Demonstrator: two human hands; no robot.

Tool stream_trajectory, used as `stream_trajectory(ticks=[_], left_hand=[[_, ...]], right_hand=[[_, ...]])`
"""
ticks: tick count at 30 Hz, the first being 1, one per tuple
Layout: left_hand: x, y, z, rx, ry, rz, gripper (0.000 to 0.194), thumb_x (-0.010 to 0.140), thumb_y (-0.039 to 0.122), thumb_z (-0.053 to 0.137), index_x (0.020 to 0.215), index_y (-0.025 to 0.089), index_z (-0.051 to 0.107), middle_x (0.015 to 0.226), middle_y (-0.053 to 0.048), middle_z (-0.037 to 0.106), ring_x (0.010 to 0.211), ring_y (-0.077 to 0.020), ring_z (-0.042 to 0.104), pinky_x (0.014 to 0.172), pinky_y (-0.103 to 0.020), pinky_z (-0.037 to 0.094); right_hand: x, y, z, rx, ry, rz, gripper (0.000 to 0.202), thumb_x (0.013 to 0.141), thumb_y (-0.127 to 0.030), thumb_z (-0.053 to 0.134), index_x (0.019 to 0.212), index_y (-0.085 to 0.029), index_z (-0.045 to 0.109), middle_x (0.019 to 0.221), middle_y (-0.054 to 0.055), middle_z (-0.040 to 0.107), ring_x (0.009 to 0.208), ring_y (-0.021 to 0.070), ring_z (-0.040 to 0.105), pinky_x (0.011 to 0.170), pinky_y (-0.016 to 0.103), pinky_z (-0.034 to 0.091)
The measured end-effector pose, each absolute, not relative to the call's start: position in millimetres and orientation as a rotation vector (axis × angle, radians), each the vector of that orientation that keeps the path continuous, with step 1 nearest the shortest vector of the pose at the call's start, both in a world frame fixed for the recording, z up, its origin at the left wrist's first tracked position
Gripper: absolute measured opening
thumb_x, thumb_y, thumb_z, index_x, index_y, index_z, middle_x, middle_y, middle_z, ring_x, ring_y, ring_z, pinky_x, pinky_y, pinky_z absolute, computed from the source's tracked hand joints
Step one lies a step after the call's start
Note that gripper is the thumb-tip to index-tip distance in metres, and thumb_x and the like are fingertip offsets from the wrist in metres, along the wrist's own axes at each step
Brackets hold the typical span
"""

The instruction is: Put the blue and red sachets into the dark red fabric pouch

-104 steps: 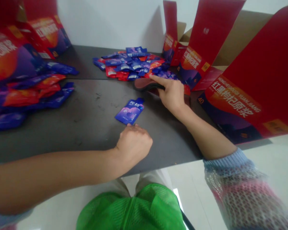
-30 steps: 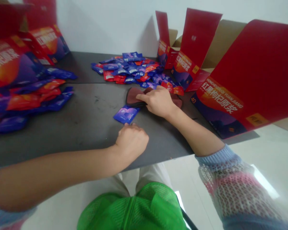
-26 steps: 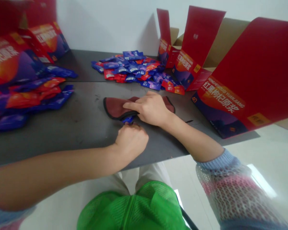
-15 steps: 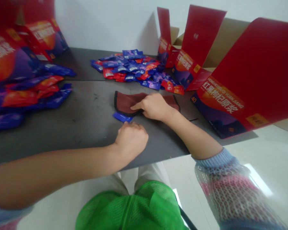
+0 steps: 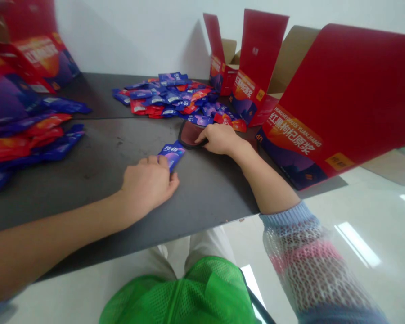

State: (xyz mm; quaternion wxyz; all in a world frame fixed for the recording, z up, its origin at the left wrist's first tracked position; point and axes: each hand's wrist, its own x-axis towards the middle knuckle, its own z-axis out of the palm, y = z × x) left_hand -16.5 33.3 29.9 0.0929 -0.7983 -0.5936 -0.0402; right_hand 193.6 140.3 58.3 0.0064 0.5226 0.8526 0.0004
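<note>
My left hand (image 5: 150,182) is closed at the lower end of a blue-purple sachet (image 5: 172,152) with white print, just above the dark grey table (image 5: 121,139) or on it; I cannot tell which. Its fingers curl over the sachet's edge and the thumb points right. To the right, my right hand (image 5: 221,139) is closed on a brown cloth (image 5: 191,132) with black edging. Only the cloth's left part shows; my hand and forearm hide the rest. The sachet's upper corner lies close to the cloth's edge.
A heap of blue and red sachets (image 5: 170,95) lies behind my hands. Open red cartons stand at right, the nearest carton (image 5: 293,135) beside my right forearm. More sachets (image 5: 30,139) and cartons (image 5: 42,58) are at left. The table's front edge is near my body.
My left hand has moved left and now holds the sachet, which has come out farther from under the cloth. My right hand has gathered the cloth, so less of it shows.
</note>
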Motion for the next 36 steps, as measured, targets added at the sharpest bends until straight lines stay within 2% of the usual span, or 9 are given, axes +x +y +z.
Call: stream_trajectory(ticks=[3,9,13,16,19,24,29,33,36], left_hand=[[-15,39,29,-2.375,-1.89,-0.005,0.055,0.088,0.045,0.043,0.114,0.001,0.063,0.094,-0.026,0.068,0.084,-0.0393,0.067,0.076,-0.048,0.05],[-30,64,44,-2.307,-2.058,-0.151,0.046,0.093,0.032,0.034,0.108,0.004,0.066,0.088,-0.026,0.069,0.088,-0.0409,0.068,0.081,-0.049,0.048],[-57,105,42,-2.472,-2.25,-0.551,0.031,0.088,0.021,0.042,0.096,0.009,0.07,0.084,-0.016,0.07,0.088,-0.0327,0.067,0.086,-0.046,0.05],[-65,127,30,-2.398,-2.797,-1.391,0.029,0.084,0.011,0.048,0.104,0.007,0.068,0.08,-0.011,0.07,0.073,-0.0238,0.066,0.075,-0.044,0.056],[-66,134,20,-2.34,-2.958,-2.024,0.032,0.081,0.013,0.06,0.112,0.009,0.068,0.092,-0.012,0.075,0.074,-0.0211,0.068,0.066,-0.036,0.059],[-70,135,13,-2.996,-2.6,-2.192,0.04,0.088,0.028,0.063,0.127,0.019,0.066,0.126,-0.013,0.07,0.096,-0.0246,0.071,0.067,-0.033,0.06],[-71,134,11,-3.185,-2.354,-2.347,0.046,0.085,0.02,0.069,0.13,0.018,0.062,0.122,-0.014,0.071,0.105,-0.0263,0.068,0.079,-0.039,0.06],[-70,129,16,-3.239,-2.521,-2.139,0.038,0.085,0.008,0.061,0.123,0.01,0.064,0.121,-0.015,0.071,0.11,-0.0252,0.066,0.098,-0.043,0.052],[-69,129,16,-3.158,-2.68,-2.033,0.038,0.083,0.009,0.059,0.12,0.008,0.068,0.118,-0.017,0.072,0.108,-0.0256,0.069,0.101,-0.04,0.051]], right_hand=[[194,143,52,1.641,2.717,-0.062,0.035,0.087,-0.027,0.061,0.12,-0.03,0.073,0.121,0.002,0.073,0.112,0.0268,0.065,0.097,0.037,0.049],[181,141,39,1.864,2.923,-0.027,0.04,0.102,-0.041,0.04,0.134,-0.032,0.062,0.122,0.002,0.072,0.114,0.0262,0.065,0.095,0.037,0.049],[164,123,42,1.884,3.065,-0.099,0.044,0.104,-0.039,0.034,0.142,-0.03,0.054,0.129,0.002,0.067,0.119,0.0246,0.061,0.098,0.037,0.048],[148,106,37,1.792,3.156,-0.177,0.045,0.103,-0.033,0.039,0.146,-0.029,0.05,0.131,0.006,0.063,0.125,0.0241,0.056,0.105,0.038,0.045],[133,96,24,1.651,3.219,-0.206,0.047,0.099,-0.03,0.048,0.147,-0.03,0.049,0.145,0.008,0.052,0.142,0.0266,0.04,0.114,0.045,0.038],[125,95,12,1.365,3.274,-0.17,0.051,0.099,-0.034,0.05,0.15,-0.036,0.042,0.167,0.001,0.015,0.155,0.0259,-0.001,0.121,0.059,0.016],[133,109,17,1.202,3.202,-0.202,0.05,0.101,-0.036,0.043,0.151,-0.033,0.04,0.163,0.002,0.031,0.154,0.025,0.013,0.122,0.06,0.007],[147,131,21,1.258,3.116,-0.17,0.048,0.101,-0.027,0.041,0.148,-0.032,0.046,0.157,0.0,0.043,0.148,0.0229,0.031,0.121,0.055,0.02],[161,148,20,1.424,3.009,-0.103,0.048,0.1,-0.02,0.037,0.145,-0.03,0.05,0.151,0.001,0.05,0.143,0.0224,0.041,0.117,0.052,0.031]])
